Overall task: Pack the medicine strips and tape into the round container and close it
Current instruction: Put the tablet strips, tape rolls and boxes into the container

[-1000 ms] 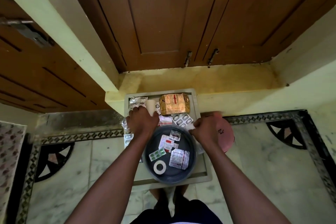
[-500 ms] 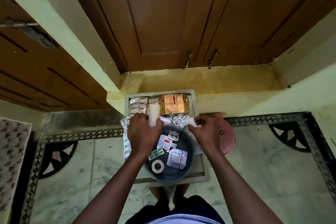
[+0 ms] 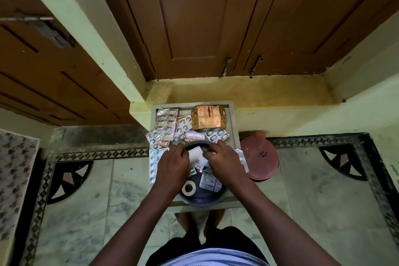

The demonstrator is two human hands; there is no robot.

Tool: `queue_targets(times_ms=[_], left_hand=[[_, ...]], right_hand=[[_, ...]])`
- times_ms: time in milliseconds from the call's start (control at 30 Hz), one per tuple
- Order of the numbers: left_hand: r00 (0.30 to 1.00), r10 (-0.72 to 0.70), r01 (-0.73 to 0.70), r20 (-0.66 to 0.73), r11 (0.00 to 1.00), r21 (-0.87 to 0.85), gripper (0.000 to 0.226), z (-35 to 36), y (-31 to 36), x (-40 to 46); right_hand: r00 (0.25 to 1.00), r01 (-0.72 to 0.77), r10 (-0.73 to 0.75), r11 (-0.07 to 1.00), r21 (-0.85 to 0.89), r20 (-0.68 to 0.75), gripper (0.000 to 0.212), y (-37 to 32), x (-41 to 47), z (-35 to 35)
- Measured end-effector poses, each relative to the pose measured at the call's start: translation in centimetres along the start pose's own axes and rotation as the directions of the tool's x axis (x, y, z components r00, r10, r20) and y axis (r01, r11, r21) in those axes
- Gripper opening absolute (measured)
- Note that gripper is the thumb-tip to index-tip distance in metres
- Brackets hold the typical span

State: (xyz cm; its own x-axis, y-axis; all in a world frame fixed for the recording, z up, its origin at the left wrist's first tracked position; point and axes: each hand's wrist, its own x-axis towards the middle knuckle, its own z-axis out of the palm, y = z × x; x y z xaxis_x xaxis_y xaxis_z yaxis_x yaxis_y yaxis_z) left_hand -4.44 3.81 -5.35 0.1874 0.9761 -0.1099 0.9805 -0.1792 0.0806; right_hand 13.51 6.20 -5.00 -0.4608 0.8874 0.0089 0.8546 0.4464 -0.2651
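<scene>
Round dark container sits at the near end of a pale tray, its rim reaching the tray's near edge. Inside: a white tape roll lying flat at the near-left, a silver medicine strip to its right, smaller printed strips above them. Both hands over the container's far half. Left hand and right hand together hold a white rolled bandage between them, left grip narrow on its left end, right grip pinched on its right end; the roll lies tilted, just above the contents. Loose blister strips heaped at the tray's far-left corner, more along the left edge. Yellow-orange packet at the far-right corner, a silver pill strip just near of it. Pink round lid lies on the floor just off the tray's right edge. Tray rests on marble floor against a yellow step; brown wooden doors beyond.
</scene>
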Motion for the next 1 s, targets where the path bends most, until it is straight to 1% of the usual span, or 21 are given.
queue_targets(times_ms=[67, 133, 167, 233, 300, 333, 433, 533, 667, 800, 867, 900, 933, 967, 1000], left_hand=[[1.000, 0.018, -0.018, -0.005, 0.999, 0.038, 0.028, 0.4, 0.4, 0.0], [1.000, 0.020, -0.019, -0.013, 0.999, 0.044, 0.029, 0.4, 0.6, -0.1], [1.000, 0.004, -0.004, -0.009, 1.000, 0.025, 0.028, 0.3, 0.6, -0.3], [0.999, -0.047, 0.049, 0.025, 0.995, -0.082, 0.022, 0.3, 0.5, -0.5], [0.997, -0.073, 0.077, 0.035, 0.985, -0.154, 0.021, 0.6, 0.2, -0.8], [0.997, -0.067, 0.070, 0.025, 0.986, -0.154, 0.024, 0.7, 0.1, -0.9], [1.000, 0.019, -0.019, -0.005, 0.998, -0.056, 0.040, 1.1, -0.2, -1.0], [0.999, 0.040, -0.040, -0.016, 0.999, -0.028, 0.042, 1.1, -0.5, -1.0], [0.998, 0.059, -0.059, -0.016, 0.998, -0.021, 0.047, 1.4, -0.8, -1.1], [0.996, 0.071, -0.075, -0.049, 0.994, -0.085, 0.051, 1.8, -1.3, -1.2], [0.992, 0.077, -0.088, -0.096, 0.989, -0.119, 0.051, 1.8, -1.4, -1.4], [0.987, 0.073, -0.096, -0.143, 0.982, -0.165, 0.048, 1.7, -1.5, -1.5], [0.978, 0.044, -0.091, -0.202, 0.968, -0.233, 0.042, 1.6, -1.7, -1.7], [0.967, -0.026, -0.059, -0.254, 0.944, -0.324, 0.033, 1.4, -1.9, -1.9], [0.950, -0.151, 0.018, -0.274, 0.901, -0.433, 0.025, 1.2, -2.3, -2.1]], right_hand=[[1.000, -0.001, 0.004, 0.994, -0.111, 0.026, 0.028, -0.5, 0.0, 0.6], [0.999, -0.033, 0.039, 0.987, -0.157, 0.035, 0.026, -0.6, -0.3, 0.9], [0.997, -0.062, 0.068, 0.984, -0.165, 0.036, 0.026, -0.7, -0.5, 1.0], [0.991, -0.115, 0.125, 0.980, -0.165, 0.046, 0.024, -0.8, -0.8, 1.1], [0.988, -0.122, 0.136, 0.976, -0.180, 0.067, 0.022, -0.9, -1.0, 1.5], [0.988, -0.117, 0.134, 0.974, -0.196, 0.075, 0.022, -0.8, -1.1, 1.8], [0.983, -0.143, 0.164, 0.964, -0.222, 0.078, 0.027, -0.5, -1.1, 2.3], [0.980, -0.179, 0.194, 0.960, -0.215, 0.052, 0.029, -0.2, -0.8, 2.2], [0.989, -0.128, 0.141, 0.968, -0.216, 0.046, 0.024, -0.1, -0.8, 2.6], [0.991, -0.134, 0.135, 0.977, -0.167, -0.003, 0.033, 0.4, -1.2, 2.8], [0.987, -0.156, 0.151, 0.983, -0.099, -0.061, 0.038, 0.4, -1.7, 2.4], [0.982, -0.161, 0.154, 0.985, -0.059, -0.104, 0.038, 0.5, -1.8, 2.2], [0.976, -0.161, 0.157, 0.987, -0.014, -0.153, 0.035, 0.5, -1.8, 2.0], [0.966, -0.163, 0.169, 0.986, 0.046, -0.193, 0.031, 0.5, -1.7, 2.0], [0.956, -0.173, 0.196, 0.978, 0.119, -0.220, 0.027, 0.4, -1.2, 1.8]])
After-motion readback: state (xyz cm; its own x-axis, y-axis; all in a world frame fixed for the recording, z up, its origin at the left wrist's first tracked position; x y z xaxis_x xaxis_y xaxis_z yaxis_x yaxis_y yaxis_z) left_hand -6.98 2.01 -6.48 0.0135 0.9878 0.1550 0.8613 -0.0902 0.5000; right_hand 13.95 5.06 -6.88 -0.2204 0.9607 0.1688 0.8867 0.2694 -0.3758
